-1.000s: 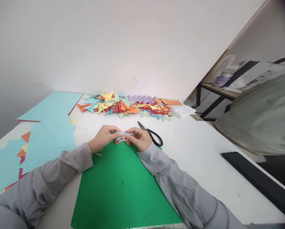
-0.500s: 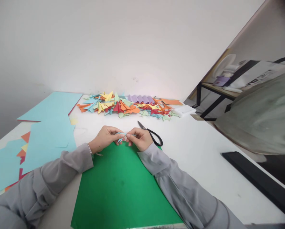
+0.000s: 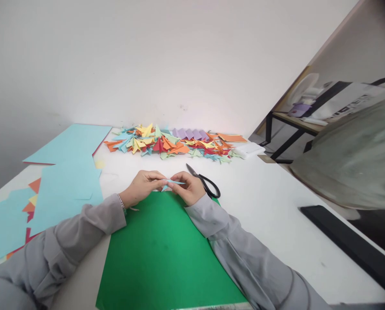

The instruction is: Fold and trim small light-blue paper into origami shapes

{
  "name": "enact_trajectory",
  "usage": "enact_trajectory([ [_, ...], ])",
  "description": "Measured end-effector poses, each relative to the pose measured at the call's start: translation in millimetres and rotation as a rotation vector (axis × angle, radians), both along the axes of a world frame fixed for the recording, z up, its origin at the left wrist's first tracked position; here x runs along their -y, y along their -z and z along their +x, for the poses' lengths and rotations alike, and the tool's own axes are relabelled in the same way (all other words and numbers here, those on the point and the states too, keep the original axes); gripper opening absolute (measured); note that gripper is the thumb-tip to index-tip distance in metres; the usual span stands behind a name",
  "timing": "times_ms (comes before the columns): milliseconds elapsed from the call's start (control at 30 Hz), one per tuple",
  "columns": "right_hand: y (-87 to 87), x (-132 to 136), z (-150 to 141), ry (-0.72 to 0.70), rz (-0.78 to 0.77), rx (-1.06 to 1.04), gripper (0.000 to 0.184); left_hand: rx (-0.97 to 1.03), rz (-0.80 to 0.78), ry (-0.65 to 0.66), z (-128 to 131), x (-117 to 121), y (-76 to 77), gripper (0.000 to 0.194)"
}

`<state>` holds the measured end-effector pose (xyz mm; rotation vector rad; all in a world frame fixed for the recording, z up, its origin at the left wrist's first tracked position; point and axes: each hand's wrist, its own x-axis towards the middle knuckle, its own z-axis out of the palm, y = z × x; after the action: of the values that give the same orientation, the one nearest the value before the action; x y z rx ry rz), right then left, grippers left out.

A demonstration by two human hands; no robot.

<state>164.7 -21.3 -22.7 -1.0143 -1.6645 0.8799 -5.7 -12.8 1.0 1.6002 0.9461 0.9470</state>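
My left hand point(image 3: 143, 186) and my right hand point(image 3: 189, 187) meet at the far edge of a large green paper sheet point(image 3: 161, 254). Both pinch a small folded light-blue paper piece point(image 3: 172, 182) between their fingertips, holding it just above the sheet. The piece is thin and pointed, with a tip sticking out to the right. Black scissors point(image 3: 205, 182) lie shut on the white table just beyond my right hand.
A heap of several folded coloured paper shapes point(image 3: 173, 145) lies along the back wall. Light-blue sheets point(image 3: 68, 172) over other coloured sheets cover the table's left side. A black bar point(image 3: 347, 245) lies at the right edge, beside a person's grey-green garment point(image 3: 356, 155).
My fingers have shifted slightly on the blue piece, which now lies flatter with its tip pointing right. Arms and everything else have stayed put.
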Motion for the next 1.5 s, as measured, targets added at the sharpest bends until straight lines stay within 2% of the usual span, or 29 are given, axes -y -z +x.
enact_trajectory([
  [200,-6.1,4.9,-0.9,-0.119,-0.025,0.065,0.028,-0.048,-0.01,0.018,-0.4,0.3,-2.3,0.022],
  [333,-8.6,5.7,-0.3,-0.146,-0.013,0.074,0.027,-0.043,0.005,0.058,-2.1,0.2,-3.5,0.022],
  [467,-10.3,5.7,-0.8,-0.159,-0.076,0.034,0.026,-0.027,0.027,0.084,-3.3,0.2,-3.6,0.02],
  [633,-10.5,4.7,-1.2,-0.114,-0.091,-0.045,0.026,0.036,-0.094,0.047,0.2,1.6,-3.0,0.025],
  [800,-9.9,4.4,1.5,-0.067,-0.082,-0.037,0.025,0.217,-0.218,-0.014,2.3,0.4,0.6,0.032],
  [1133,-8.3,7.4,-0.7,-0.072,0.036,0.138,0.021,-0.032,-0.033,0.005,3.0,4.3,-7.3,0.02],
  [1367,-7.0,6.0,-1.8,-0.084,-0.061,0.029,0.024,-0.027,-0.09,-0.001,2.4,3.5,-1.9,0.023],
  [1500,-7.7,5.3,-2.0,-0.094,-0.073,-0.023,0.026,-0.03,-0.086,0.033,2.6,2.6,0.6,0.032],
])
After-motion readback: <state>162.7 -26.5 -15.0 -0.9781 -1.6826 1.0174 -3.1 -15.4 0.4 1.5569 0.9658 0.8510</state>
